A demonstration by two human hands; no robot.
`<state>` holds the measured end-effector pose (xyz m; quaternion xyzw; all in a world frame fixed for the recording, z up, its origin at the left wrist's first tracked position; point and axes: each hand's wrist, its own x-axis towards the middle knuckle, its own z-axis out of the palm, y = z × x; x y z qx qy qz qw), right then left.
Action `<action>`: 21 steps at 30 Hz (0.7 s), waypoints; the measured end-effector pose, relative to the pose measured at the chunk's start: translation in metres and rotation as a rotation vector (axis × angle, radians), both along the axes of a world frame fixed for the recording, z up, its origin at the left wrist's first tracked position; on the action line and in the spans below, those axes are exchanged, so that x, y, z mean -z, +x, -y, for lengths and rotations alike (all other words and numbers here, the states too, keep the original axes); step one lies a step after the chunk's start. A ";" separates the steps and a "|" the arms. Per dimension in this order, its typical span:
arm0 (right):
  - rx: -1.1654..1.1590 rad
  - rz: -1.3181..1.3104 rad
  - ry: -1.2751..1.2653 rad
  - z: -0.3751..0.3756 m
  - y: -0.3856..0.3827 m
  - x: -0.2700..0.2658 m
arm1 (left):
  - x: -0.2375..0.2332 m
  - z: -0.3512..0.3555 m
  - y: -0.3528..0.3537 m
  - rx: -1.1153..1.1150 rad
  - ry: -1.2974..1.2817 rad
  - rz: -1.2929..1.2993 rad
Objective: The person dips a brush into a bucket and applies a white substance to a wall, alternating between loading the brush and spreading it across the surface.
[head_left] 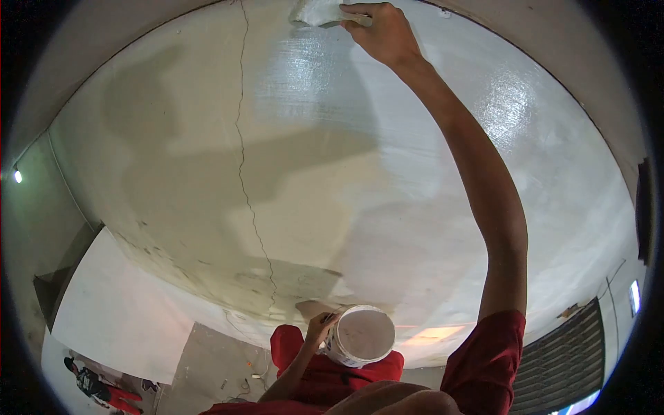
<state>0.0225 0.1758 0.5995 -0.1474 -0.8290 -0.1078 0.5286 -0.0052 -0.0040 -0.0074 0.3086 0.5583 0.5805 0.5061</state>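
Note:
High on the wall (187, 228), my right hand (384, 31) grips a wide paint brush (317, 12) by its short handle. The bristles meet the wall near its top edge, above a glossy wet patch. Low down in front of my body, my left hand (320, 328) is closed on the side of a white plastic bucket (333, 348). Whitish paint (366, 333) shows inside the bucket. Fresh white coating covers the right part of the wall, while the left part is dull beige.
A long thin crack (242, 166) runs down the beige side. Below on the left stand a large white panel (124, 304) and a person (97, 384) in dark and red clothing. Small items lie on the floor (207, 360). A slatted shutter (564, 360) is at lower right.

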 end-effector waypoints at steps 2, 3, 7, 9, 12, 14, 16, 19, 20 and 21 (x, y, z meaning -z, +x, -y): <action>0.084 0.018 0.022 0.003 0.009 -0.002 | -0.010 0.003 0.001 -0.011 -0.017 -0.030; 0.093 0.008 -0.028 0.005 0.013 -0.002 | -0.013 0.003 0.002 -0.014 -0.027 -0.046; 0.128 -0.027 -0.106 0.018 0.032 -0.002 | -0.004 -0.002 -0.002 0.010 -0.056 -0.008; 0.144 -0.042 -0.084 0.017 0.041 -0.002 | -0.005 -0.001 -0.001 0.004 -0.056 -0.020; 0.148 -0.063 -0.071 0.014 0.059 -0.003 | 0.000 -0.002 -0.005 0.037 -0.119 -0.020; 0.119 -0.069 -0.091 0.013 0.072 -0.005 | 0.003 -0.004 -0.001 -0.007 -0.026 -0.004; 0.143 -0.078 -0.039 0.003 0.083 -0.007 | 0.004 -0.004 0.000 -0.025 -0.002 0.001; 0.178 -0.069 -0.094 0.001 0.104 -0.010 | 0.003 -0.002 -0.001 -0.010 -0.050 -0.003; 0.190 -0.063 -0.135 0.004 0.113 -0.011 | 0.003 -0.002 -0.001 -0.004 -0.057 0.004; 0.160 -0.044 -0.143 0.007 0.123 -0.010 | 0.003 -0.002 -0.002 0.003 -0.064 0.011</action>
